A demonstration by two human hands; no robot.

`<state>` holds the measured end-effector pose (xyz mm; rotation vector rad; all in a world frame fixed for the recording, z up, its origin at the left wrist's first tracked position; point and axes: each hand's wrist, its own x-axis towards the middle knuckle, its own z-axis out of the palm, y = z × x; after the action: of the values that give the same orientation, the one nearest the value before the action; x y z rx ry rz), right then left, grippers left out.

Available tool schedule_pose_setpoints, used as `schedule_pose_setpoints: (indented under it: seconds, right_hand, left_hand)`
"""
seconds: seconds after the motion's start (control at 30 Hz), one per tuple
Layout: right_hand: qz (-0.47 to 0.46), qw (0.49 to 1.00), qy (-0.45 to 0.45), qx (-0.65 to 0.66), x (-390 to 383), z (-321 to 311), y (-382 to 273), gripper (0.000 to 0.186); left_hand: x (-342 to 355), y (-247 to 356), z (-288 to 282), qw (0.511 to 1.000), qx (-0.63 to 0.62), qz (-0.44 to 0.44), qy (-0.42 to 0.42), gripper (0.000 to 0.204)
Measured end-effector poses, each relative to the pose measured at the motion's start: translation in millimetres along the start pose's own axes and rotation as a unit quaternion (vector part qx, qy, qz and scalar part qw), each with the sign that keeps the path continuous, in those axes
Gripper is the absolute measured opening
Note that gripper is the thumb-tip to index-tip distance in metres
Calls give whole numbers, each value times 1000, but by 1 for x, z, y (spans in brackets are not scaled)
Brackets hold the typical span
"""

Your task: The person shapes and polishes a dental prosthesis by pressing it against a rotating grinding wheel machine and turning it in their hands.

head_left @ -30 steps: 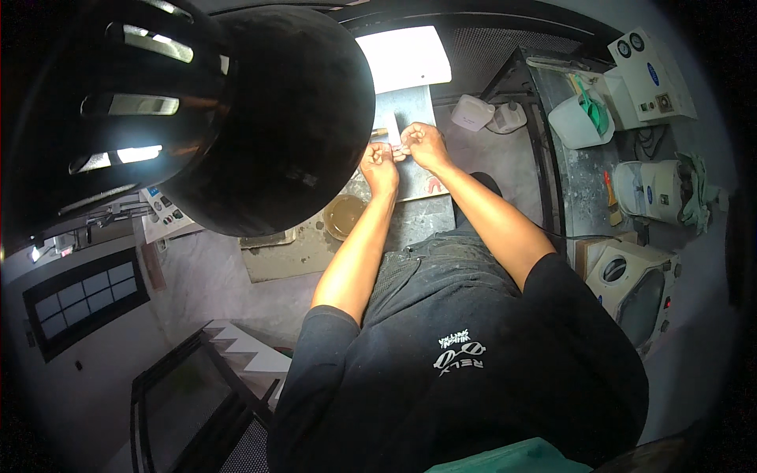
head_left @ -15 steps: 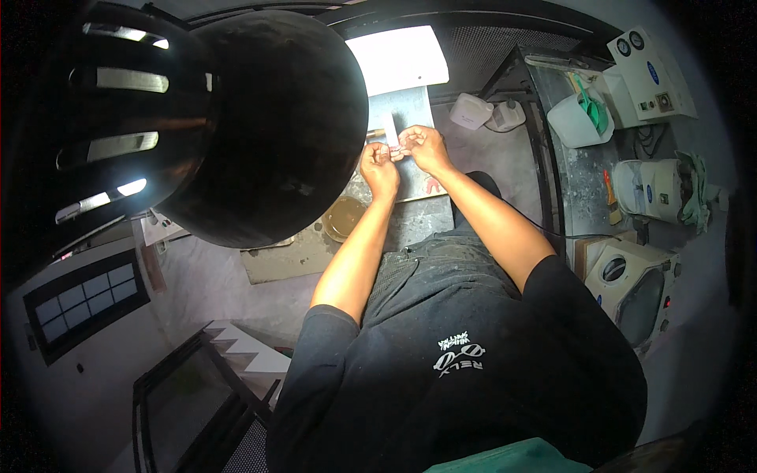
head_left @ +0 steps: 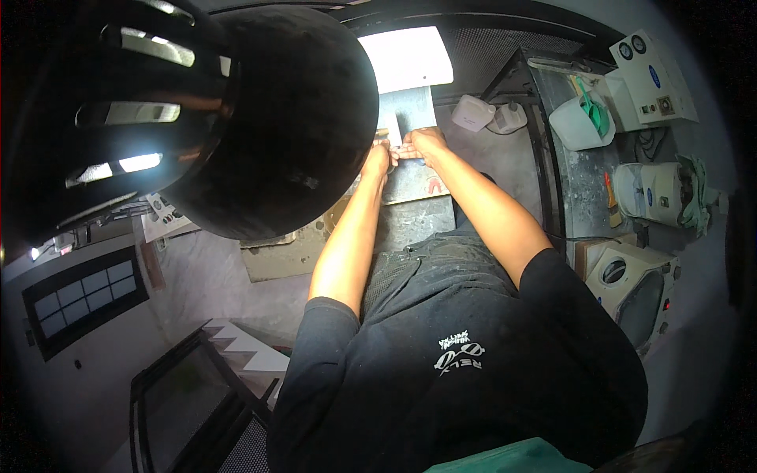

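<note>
My left hand point(head_left: 377, 160) is closed, its fingers pinched together over the metal-topped bench point(head_left: 406, 193) and partly behind the lamp's edge. My right hand point(head_left: 426, 145) meets it from the right, fingers bent inward and pointing left. Between the fingertips is something small that I cannot make out. Just beyond the hands rises a pale upright block point(head_left: 390, 124). A pinkish-red horseshoe-shaped piece point(head_left: 434, 185) lies on the bench close below my right hand.
A large black lamp shade point(head_left: 284, 118) covers the left of the bench. Behind the bench glows a white panel point(head_left: 406, 59). White jugs point(head_left: 473, 113) stand on the floor to the right. A side counter holds a white tub point(head_left: 579, 126), a brush point(head_left: 611, 201) and machines point(head_left: 631, 272).
My right hand has turned over, its back now more upward and its fingers reaching left. My left hand has shifted slightly left. The lamp shade covers more of the bench in the view.
</note>
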<state>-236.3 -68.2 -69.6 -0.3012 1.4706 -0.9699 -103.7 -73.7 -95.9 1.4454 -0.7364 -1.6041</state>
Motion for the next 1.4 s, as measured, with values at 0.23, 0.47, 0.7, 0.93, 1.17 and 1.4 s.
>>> schedule_pose_setpoints:
  seconds: [0.23, 0.47, 0.7, 0.93, 1.17, 1.4]
  right_hand:
    - [18, 1000, 12, 4, 0, 2, -3, 14]
    - [26, 1000, 7, -7, 1, 3, -5, 18]
    - [35, 999, 1, -4, 7, 1, -2, 18]
    - [49, 999, -5, -13, 15, 1, -3, 15]
    - [73, 997, -21, -5, 23, 0, -1, 14]
    - [76, 997, -11, 1, 22, 1, -3, 14]
  left_hand:
    - [-3, 8, 0, 1000, 12, -23, 11, 8]
    - [-3, 12, 2, 999, 13, -38, 9, 11]
    - [-12, 19, 6, 999, 34, -32, 24, 19]
    - [-7, 18, 6, 997, 29, -72, 30, 23]
    - [-7, 22, 7, 996, 14, -80, 48, 19]
    - [0, 17, 5, 996, 5, -76, 43, 16]
